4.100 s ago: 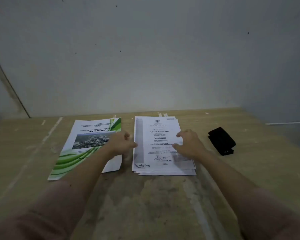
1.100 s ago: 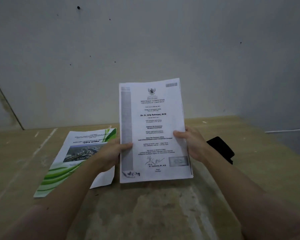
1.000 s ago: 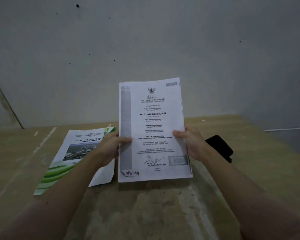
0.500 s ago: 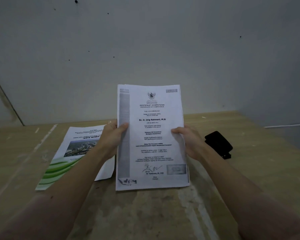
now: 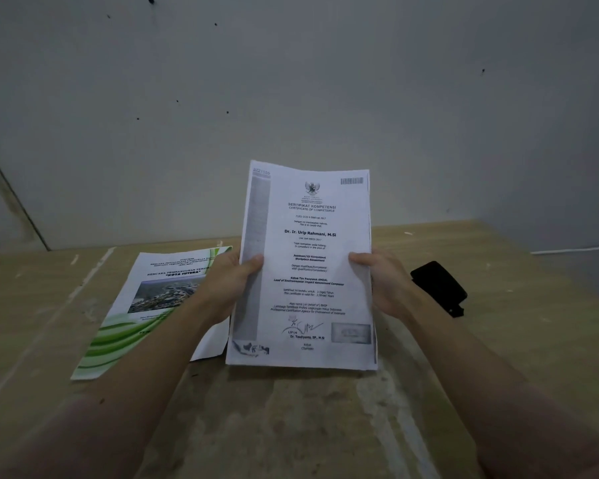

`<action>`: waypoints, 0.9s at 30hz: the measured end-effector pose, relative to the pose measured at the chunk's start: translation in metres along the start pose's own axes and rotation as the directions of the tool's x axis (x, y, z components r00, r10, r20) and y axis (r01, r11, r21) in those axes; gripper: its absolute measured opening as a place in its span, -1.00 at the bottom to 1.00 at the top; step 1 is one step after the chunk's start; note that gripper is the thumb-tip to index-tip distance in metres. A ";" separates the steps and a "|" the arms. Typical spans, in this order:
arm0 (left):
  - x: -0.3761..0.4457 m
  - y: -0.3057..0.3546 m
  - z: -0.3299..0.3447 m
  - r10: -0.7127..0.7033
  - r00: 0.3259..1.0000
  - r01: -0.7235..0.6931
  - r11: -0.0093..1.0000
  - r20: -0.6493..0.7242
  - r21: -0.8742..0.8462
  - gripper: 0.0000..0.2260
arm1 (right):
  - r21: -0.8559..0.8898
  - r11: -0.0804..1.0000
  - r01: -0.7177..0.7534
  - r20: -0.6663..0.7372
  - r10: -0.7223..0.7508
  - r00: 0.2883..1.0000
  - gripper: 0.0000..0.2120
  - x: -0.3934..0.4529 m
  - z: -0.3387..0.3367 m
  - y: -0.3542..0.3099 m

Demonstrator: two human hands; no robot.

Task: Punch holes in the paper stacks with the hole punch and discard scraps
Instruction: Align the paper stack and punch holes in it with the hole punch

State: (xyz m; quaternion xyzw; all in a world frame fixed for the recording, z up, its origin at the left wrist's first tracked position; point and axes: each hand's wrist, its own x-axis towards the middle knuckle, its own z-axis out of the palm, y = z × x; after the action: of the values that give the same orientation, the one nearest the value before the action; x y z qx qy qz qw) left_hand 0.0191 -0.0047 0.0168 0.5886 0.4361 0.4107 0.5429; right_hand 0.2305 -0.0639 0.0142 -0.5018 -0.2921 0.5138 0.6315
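Observation:
A white paper stack (image 5: 308,271) with a printed certificate on top stands upright, its bottom edge resting on the wooden table (image 5: 291,426). My left hand (image 5: 229,285) grips its left edge with the thumb on the front. My right hand (image 5: 384,281) grips its right edge the same way. A black hole punch (image 5: 438,288) lies flat on the table just right of my right hand. A second paper stack (image 5: 159,299) with a green-striped cover lies flat to the left, partly under my left forearm.
A grey wall (image 5: 291,98) rises along the table's far edge. The table's right edge runs behind the hole punch, with a thin white line (image 5: 574,249) past it. Bare wood shows in front of the upright stack.
The white stack lay flat on the table 4 s ago; both hands have lifted it upright. Over the last second it dropped slightly until its bottom edge met the table.

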 end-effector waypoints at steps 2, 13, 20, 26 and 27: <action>-0.001 -0.001 -0.001 -0.028 0.999 0.028 0.999 0.015 -0.029 -0.84 | -0.034 0.999 0.001 -0.013 -0.002 1.000 -0.74 0.002 0.000 0.000; -0.002 0.006 0.004 0.174 0.981 -0.175 0.985 -0.091 -0.003 -0.92 | -0.296 0.873 0.388 0.063 -0.387 0.920 -0.82 0.001 0.010 -0.020; -0.002 -0.004 0.022 0.200 0.952 -0.201 0.979 -0.234 0.016 -0.74 | -0.462 0.793 0.397 0.006 -0.445 0.896 -0.81 0.001 0.012 0.004; 0.005 0.000 0.017 0.183 0.960 -0.179 0.983 -0.210 0.037 -0.75 | -0.421 0.832 0.360 -0.008 -0.401 0.916 -0.82 0.006 0.007 0.003; 0.006 -0.001 0.017 0.165 0.965 -0.159 0.986 -0.204 0.044 -0.75 | -0.417 0.841 0.345 -0.009 -0.383 0.924 -0.84 0.006 0.006 0.005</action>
State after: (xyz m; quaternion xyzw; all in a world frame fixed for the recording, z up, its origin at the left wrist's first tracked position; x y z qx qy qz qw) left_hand 0.0374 -0.0040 0.0150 0.5835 0.4462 0.5069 0.4511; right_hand 0.2251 -0.0564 0.0107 -0.5806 -0.4533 0.2884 0.6117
